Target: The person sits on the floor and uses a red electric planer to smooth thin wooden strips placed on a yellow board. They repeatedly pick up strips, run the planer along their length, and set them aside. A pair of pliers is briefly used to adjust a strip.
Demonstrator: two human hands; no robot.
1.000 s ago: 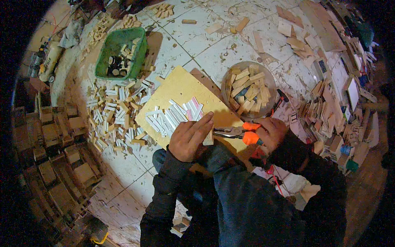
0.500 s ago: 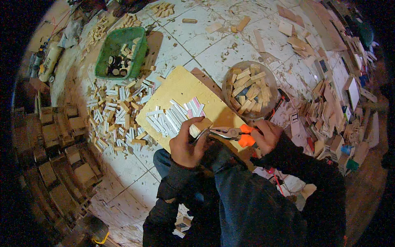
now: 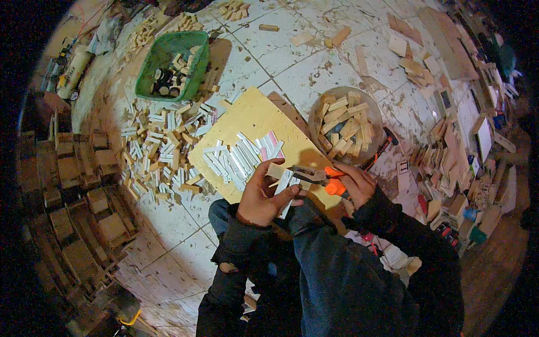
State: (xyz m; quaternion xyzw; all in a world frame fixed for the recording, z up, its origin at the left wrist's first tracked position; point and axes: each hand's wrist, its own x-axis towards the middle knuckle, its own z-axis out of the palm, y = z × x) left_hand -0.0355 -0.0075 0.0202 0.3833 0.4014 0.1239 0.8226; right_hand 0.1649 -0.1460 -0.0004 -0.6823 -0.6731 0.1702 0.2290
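Note:
Between the thumb and fingers of my left hand is a small wooden block with white strips crossing its face. My right hand is closed around the orange handles of pliers. The pliers' jaws point left and reach the right end of the block; whether they grip it I cannot tell. Below both hands lies a yellowish board over my lap. On the board, just beyond my left hand, rest several loose white strips.
A round bowl of wooden blocks stands beyond my right hand, with a dark and orange tool beside it. Farther left is a green basket. A heap of blocks with white strips covers the floor left of the board. Wood offcuts are piled right.
My left hand has turned the block, so its white strips now show. The pliers and my right hand have shifted slightly. The whole view has moved a little.

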